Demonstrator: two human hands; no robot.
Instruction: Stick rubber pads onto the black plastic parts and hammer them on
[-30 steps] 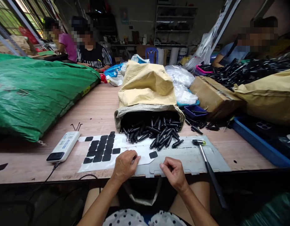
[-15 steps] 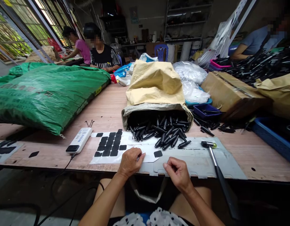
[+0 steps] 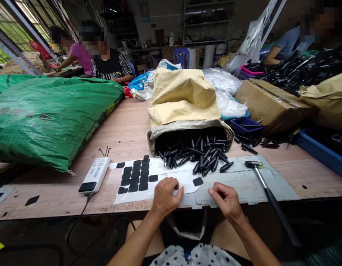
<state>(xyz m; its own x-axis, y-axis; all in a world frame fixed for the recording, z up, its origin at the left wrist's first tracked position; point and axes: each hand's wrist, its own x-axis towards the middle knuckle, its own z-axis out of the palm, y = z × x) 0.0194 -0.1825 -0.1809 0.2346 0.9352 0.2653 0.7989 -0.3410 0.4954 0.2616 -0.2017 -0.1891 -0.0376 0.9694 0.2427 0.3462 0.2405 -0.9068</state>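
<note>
My left hand (image 3: 166, 195) rests at the table's front edge on a white sheet (image 3: 156, 190), its fingers curled and nothing visible in them. To the right, my right hand (image 3: 226, 201) is loosely closed over the edge of a grey mat (image 3: 240, 184), thumb near the index finger, also with nothing visible. Rows of black rounded-square pads (image 3: 135, 174) lie on the sheet, left of my left hand. Between the hands is a single black pad (image 3: 197, 181). Beyond them, black pen-shaped pieces (image 3: 204, 159) spill from an open tan sack (image 3: 184, 94).
A hammer (image 3: 263, 181) lies on the mat, its handle over the table edge. At left are a white power bank (image 3: 94, 174) with a cable and a large green sack (image 3: 48, 118). A cardboard box (image 3: 273, 103) and blue basket (image 3: 323, 151) stand right. Several people sit beyond.
The camera view has turned slightly, so the nearby table items appear farther right. Both hands keep the same closed pose and stay near the same spots on the table edge.
</note>
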